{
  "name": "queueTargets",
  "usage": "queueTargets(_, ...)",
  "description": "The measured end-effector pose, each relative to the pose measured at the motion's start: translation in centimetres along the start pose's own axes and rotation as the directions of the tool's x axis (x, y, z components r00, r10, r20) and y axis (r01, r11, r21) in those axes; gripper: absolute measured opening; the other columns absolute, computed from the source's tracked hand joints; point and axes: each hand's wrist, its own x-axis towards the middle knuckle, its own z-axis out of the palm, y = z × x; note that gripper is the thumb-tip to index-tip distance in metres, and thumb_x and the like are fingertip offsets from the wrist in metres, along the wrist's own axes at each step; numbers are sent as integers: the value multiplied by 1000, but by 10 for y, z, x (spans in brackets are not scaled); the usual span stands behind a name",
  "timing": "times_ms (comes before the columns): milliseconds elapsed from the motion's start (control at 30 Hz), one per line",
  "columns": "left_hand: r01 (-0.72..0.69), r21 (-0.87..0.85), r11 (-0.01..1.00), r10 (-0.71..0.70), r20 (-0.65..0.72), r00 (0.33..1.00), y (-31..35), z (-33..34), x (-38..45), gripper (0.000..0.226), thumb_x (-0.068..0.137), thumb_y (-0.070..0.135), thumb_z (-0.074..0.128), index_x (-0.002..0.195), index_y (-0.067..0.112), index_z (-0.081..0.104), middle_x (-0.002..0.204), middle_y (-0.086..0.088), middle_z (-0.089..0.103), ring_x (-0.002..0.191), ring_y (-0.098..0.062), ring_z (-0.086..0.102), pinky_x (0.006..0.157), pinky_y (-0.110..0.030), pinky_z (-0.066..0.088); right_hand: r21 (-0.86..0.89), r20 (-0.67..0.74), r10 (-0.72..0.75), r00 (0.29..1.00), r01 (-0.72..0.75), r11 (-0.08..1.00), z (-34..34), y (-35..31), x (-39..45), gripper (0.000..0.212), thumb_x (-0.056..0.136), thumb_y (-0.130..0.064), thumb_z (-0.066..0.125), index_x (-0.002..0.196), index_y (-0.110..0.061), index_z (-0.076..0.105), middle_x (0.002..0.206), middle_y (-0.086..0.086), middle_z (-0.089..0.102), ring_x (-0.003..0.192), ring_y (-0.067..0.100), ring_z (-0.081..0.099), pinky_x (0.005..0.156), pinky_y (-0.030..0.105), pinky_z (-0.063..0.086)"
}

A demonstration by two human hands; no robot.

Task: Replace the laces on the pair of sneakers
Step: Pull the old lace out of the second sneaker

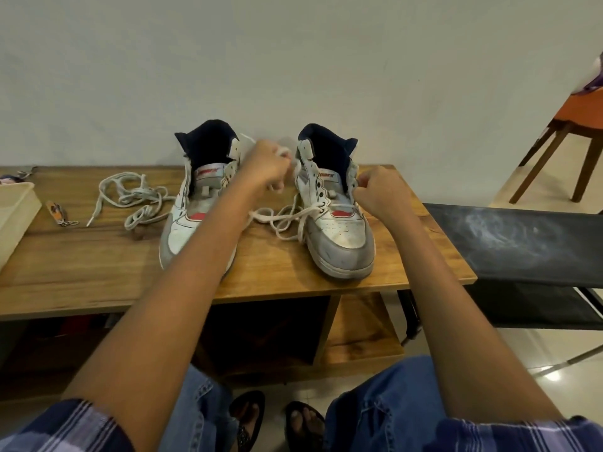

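Fingers of the right hand (380, 194) are curled in a pinch at the outer eyelet row of the right sneaker (336, 203), and those of the left hand (266, 169) are bunched round a white lace (287, 220) in the gap between the two shoes. Both sneakers stand on the worktop (98, 269), toes toward the person, heels to the wall. That lace crosses only the lowest eyelets of the right shoe, its slack looping leftward. So the next eyelets lie just beyond the fingers, up the tongue, along the shoe's long axis, and each hand sits beside its own row. Further left, the left sneaker (195, 203) looks unlaced, with a loose lace (133, 197) lying beside it.
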Motion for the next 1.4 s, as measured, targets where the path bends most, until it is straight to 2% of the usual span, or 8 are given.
queueTargets(133, -49, 485, 873, -89, 259, 962, 3, 14, -6, 43, 90, 34, 58, 118, 1, 59, 120, -13, 60, 103, -26, 59, 88, -36, 49, -70, 29, 10, 1000, -8, 998, -3, -2, 0, 22, 84, -9, 51, 61, -8, 53, 62, 4, 46, 64, 23, 45, 51, 25, 32)
queueTargets(300, -99, 466, 879, 171, -114, 979, 17, 12, -6, 40, 91, 41, 54, 68, 9, 52, 65, -4, 53, 69, -23, 55, 56, -29, 40, -89, -59, -120, 991, 115, 989, -20, -17, -2, 14, 89, -19, 57, 95, -11, 67, 92, 4, 63, 83, 20, 56, 69, 29, 42)
queueTargets(633, -129, 291, 948, 198, -222, 955, -5, 58, -4, 51, 80, 53, 64, 111, 14, 52, 97, 1, 59, 84, -13, 56, 55, -19, 35, -352, 115, -203, 972, 232, 907, 4, -39, -16, 14, 90, -5, 49, 101, -8, 57, 77, 1, 43, 74, 19, 45, 63, 28, 36)
queueTargets(833, -21, 289, 957, 70, -159, 985, -5, 50, 1, 38, 76, 43, 72, 101, 14, 66, 88, -1, 68, 78, -16, 65, 59, -26, 49, 180, 30, 11, 999, -16, 984, 5, -21, -15, 17, 83, -13, 62, 90, -4, 74, 84, 15, 69, 69, 18, 57, 60, 30, 49)
queueTargets(1000, -41, 246, 968, 74, -125, 989, -6, 44, -1, 28, 80, 30, 71, 103, 14, 67, 96, -3, 70, 85, -17, 66, 77, -32, 54, 631, 59, 405, 912, -349, 693, -13, -1, -14, 10, 81, -7, 63, 81, 1, 68, 71, 7, 52, 64, 17, 42, 59, 33, 36)
queueTargets(1133, -76, 203, 976, 106, -138, 985, -4, 48, -5, 28, 81, 26, 72, 103, 10, 65, 97, -3, 69, 86, -18, 66, 78, -34, 55, 130, -196, 34, 980, -9, 992, -15, -10, -14, 33, 81, -2, 55, 112, -12, 64, 101, 3, 66, 96, 23, 58, 72, 28, 42)
queueTargets(1267, -84, 111, 990, 101, -159, 982, -1, 47, -7, 35, 75, 23, 78, 103, 9, 62, 94, -7, 67, 84, -21, 67, 75, -39, 57, -336, 31, -247, 968, 243, 910, -1, -33, -13, 28, 90, -10, 54, 116, -13, 60, 102, 4, 61, 102, 24, 56, 72, 31, 46)
queueTargets(1400, -97, 112, 989, 112, -143, 983, -3, 48, -9, 29, 77, 21, 75, 99, 10, 59, 101, -8, 65, 90, -23, 65, 79, -41, 55, -276, 68, -241, 968, 250, 928, 17, -32, -14, 25, 92, -8, 48, 110, -12, 65, 99, 7, 62, 89, 25, 59, 66, 31, 43)
